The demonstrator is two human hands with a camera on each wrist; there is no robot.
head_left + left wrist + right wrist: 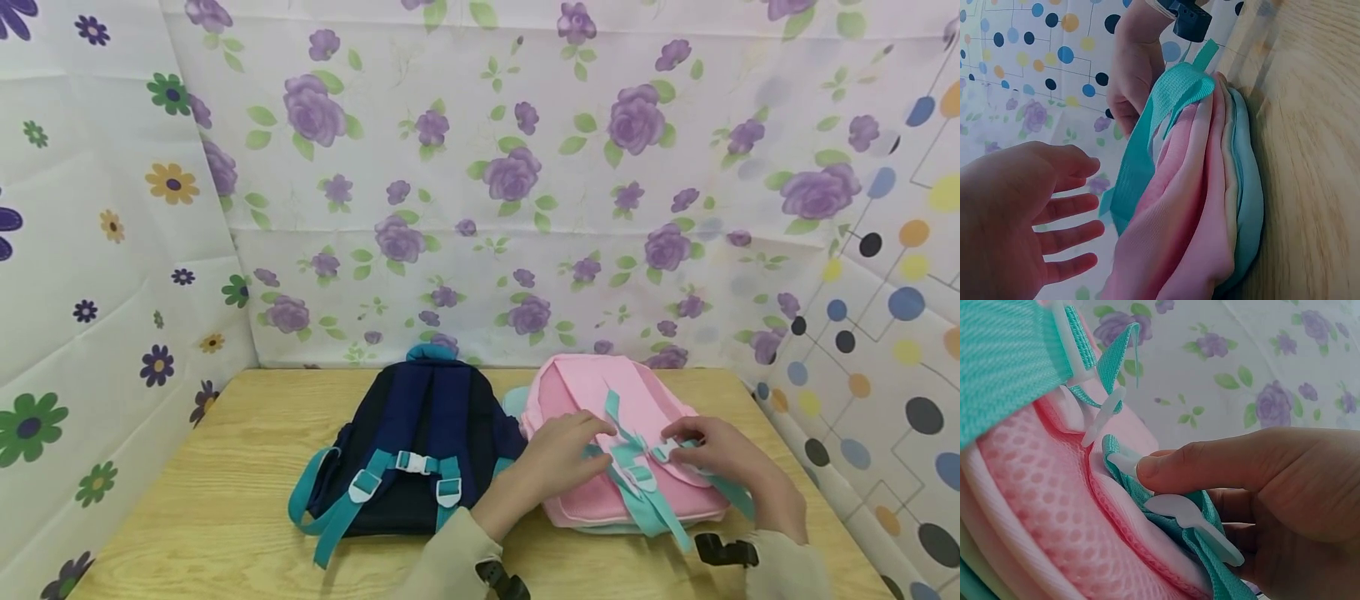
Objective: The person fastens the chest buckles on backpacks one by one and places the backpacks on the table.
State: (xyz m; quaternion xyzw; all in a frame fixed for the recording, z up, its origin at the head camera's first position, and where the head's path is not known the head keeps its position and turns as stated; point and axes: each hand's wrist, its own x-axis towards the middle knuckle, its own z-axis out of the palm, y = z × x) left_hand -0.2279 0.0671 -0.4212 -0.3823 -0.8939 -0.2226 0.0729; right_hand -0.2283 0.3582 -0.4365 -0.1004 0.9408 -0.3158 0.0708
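A pink backpack [577, 387] with teal straps lies back-side up on the table's right half. My right hand [723, 454] is at its right side. In the right wrist view the thumb presses a white plastic buckle [1124, 464] on a teal strap, with the other fingers curled behind it. Beside that buckle is a white strap adjuster [1194, 520]. Over the bag's left part hovers my left hand [1007, 206], fingers spread and relaxed, holding nothing. Another teal strap [651, 504] with a white adjuster crosses the bag's middle.
A navy and black backpack [450, 400] lies left of the pink one, its teal chest strap joined by a white buckle [412, 462]. Wood-grain table [202, 475] extends beneath both. Patterned cloths [465, 275] hang behind and at both sides.
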